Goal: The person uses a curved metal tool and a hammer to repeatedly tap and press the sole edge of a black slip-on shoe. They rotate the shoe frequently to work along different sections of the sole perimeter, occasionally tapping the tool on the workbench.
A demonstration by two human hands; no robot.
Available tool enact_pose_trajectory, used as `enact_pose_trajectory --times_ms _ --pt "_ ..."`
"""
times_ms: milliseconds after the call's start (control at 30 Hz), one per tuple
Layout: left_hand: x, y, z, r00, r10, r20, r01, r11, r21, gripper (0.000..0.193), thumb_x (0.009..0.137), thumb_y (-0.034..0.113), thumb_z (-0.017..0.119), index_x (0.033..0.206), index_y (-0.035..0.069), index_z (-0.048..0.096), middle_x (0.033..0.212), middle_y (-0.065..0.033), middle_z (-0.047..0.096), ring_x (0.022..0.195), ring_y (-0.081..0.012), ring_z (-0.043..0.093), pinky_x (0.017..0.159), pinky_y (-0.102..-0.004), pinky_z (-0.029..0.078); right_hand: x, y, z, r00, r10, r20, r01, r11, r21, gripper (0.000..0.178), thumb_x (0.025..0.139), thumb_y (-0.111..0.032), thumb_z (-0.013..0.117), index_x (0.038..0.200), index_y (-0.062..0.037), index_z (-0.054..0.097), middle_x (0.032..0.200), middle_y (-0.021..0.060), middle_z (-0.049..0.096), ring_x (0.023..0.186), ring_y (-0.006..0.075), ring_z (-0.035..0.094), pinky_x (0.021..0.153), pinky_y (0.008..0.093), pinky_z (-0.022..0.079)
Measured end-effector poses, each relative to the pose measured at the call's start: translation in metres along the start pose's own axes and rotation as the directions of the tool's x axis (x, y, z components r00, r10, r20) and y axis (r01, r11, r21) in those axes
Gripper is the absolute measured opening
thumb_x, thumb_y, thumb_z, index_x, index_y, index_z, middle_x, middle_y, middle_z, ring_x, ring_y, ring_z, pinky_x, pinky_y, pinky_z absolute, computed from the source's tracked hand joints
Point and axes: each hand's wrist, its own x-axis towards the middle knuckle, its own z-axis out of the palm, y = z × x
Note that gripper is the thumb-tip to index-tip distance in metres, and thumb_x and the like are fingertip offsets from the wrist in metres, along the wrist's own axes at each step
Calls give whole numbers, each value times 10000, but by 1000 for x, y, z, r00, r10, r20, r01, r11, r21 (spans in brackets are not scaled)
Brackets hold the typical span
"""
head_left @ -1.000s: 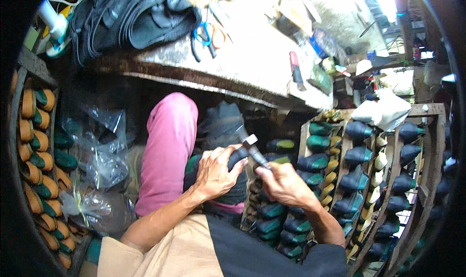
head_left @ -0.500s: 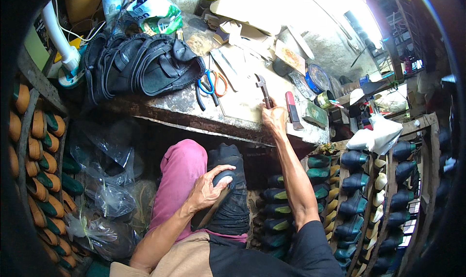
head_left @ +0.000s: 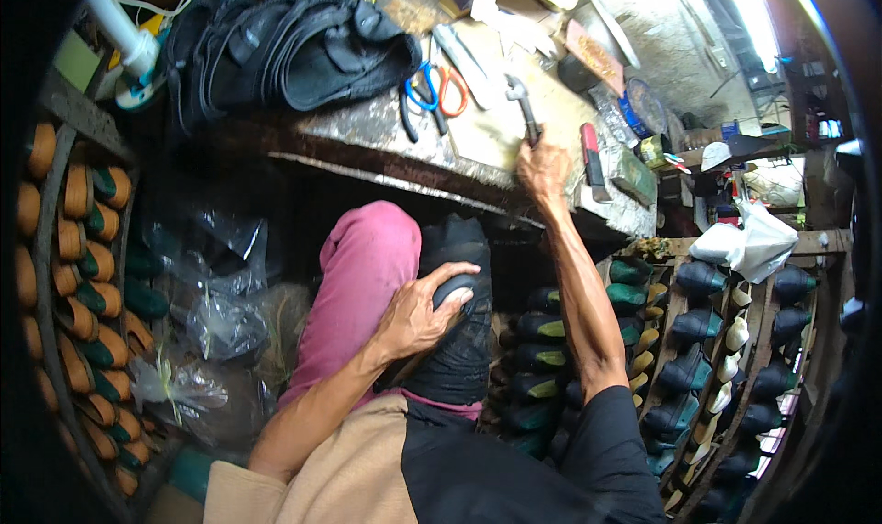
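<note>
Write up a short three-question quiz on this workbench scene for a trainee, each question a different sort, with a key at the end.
1. Multiple choice: what is the right hand on?
A. a clear plastic bag
B. a hammer
C. a piece of black footwear

2. True or false: the red-and-black tool lies to the right of the right hand.

3. Short answer: which hand is on the dark, rounded piece?

Key:
1. B
2. True
3. The left hand
</note>
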Motion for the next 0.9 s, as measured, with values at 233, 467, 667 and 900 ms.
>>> enact_pose_trajectory --times_ms 233,467,667,900 --pt "0 4 4 997 -70 -34 74 989 129 742 1088 253 728 1740 137 394 1324 -308 765 1214 -533 749 1025 -540 599 -141 -46 -114 785 64 617 -580 428 694 160 1120 -222 745 1074 -73 708 813 -43 647 632 29 513 539 222 375" --pt "-2 -1 17 995 -99 4 97 986 137 899 1070 246 744 1797 120 232 1232 -410 746 1131 -576 752 972 -572 605 -203 -56 -134 630 88 771 -768 211 604 163 1093 -193 780 1063 -48 711 763 -40 591 579 39 471 502 226 337" --pt "-3 2 22 997 -72 5 70 980 184 902 1068 226 730 1800 103 218 1243 -404 745 1120 -570 752 969 -586 595 -201 -54 -134 637 54 769 -743 306 595 192 1094 -202 783 1049 -28 713 757 -57 564 591 26 438 512 230 318" --pt "-3 1 19 993 -117 24 111 978 179 889 1069 237 711 1799 119 217 1294 -415 725 1131 -586 739 990 -603 581 -195 -56 -138 643 8 766 -706 393 589 228 1092 -222 794 1045 -15 711 766 -56 579 614 25 442 541 242 320"
